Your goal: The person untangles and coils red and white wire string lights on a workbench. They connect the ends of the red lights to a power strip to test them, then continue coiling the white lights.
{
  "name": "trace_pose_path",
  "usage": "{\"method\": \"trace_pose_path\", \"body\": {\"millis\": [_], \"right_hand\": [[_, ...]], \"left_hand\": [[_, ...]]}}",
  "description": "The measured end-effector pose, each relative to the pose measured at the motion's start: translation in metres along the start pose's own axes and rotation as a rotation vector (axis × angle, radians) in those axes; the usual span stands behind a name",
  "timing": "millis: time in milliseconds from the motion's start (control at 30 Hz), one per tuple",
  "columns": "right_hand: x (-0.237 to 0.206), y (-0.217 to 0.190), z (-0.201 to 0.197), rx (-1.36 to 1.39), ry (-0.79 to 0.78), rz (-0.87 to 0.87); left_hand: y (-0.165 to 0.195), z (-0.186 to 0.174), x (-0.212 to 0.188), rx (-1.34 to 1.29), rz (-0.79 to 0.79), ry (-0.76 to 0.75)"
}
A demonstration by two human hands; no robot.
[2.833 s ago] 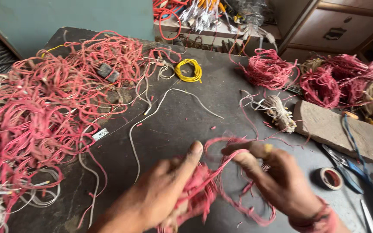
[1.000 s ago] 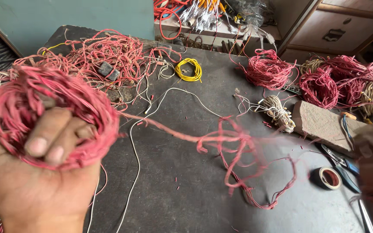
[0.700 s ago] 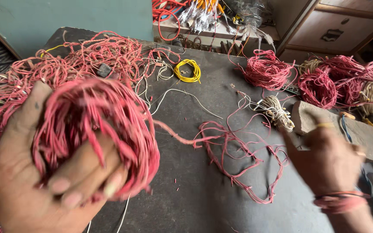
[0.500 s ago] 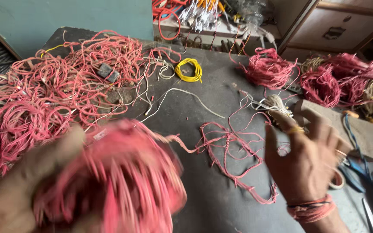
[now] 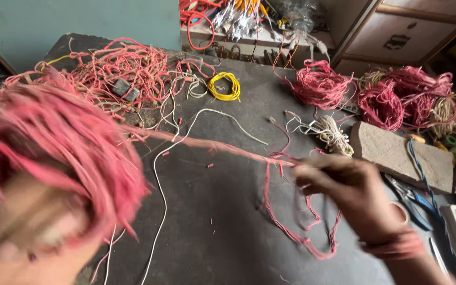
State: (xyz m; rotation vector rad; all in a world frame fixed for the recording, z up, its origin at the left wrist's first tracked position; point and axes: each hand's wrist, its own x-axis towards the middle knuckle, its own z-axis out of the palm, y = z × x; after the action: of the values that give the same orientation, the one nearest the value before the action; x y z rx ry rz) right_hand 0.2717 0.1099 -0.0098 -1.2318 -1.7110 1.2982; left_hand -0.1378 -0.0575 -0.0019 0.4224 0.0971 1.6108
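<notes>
Our left hand [image 5: 22, 237] is up close to the camera, blurry, fingers wrapped around a fat bundle of coiled pink wire [image 5: 54, 153], so it's clamped on that. From the bundle one pink strand [image 5: 212, 148] runs out taut across to our right hand [image 5: 344, 195], which is pinching it at the fingertips, low over the dark grey tabletop [image 5: 222, 211]. The two hands are well apart with the strand stretched between them. Below the right hand the loose pink wire loops [image 5: 302, 232] hang down and lie on the tabletop.

Further out we've got a long white wire [image 5: 159, 179] snaking across the middle, a big messy heap of pink wires [image 5: 127, 71] at the far left, and a small yellow wire coil [image 5: 224, 86] near it. Off to the right sit a small white wire bundle [image 5: 331, 132], a wound pink coil [image 5: 320, 84], more pink and tan coils [image 5: 407, 97], and a flat stone slab [image 5: 402, 155].
</notes>
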Motion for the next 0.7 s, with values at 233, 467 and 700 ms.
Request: {"method": "trace_pose_path", "body": {"millis": [233, 467, 700], "right_hand": [[-0.001, 0.043, -0.122, -1.015, 0.592, -0.214], [0.011, 0.043, -0.147, -0.869, 0.921, -0.046], [-0.009, 0.001, 0.038, -0.524, 0.124, -0.477]], "left_hand": [[-0.011, 0.010, 0.008, -0.106, 0.234, -0.039], [-0.035, 0.047, 0.032, 0.290, 0.142, 0.228], [-0.098, 0.066, 0.048, 0.296, -0.325, 0.188]]}}
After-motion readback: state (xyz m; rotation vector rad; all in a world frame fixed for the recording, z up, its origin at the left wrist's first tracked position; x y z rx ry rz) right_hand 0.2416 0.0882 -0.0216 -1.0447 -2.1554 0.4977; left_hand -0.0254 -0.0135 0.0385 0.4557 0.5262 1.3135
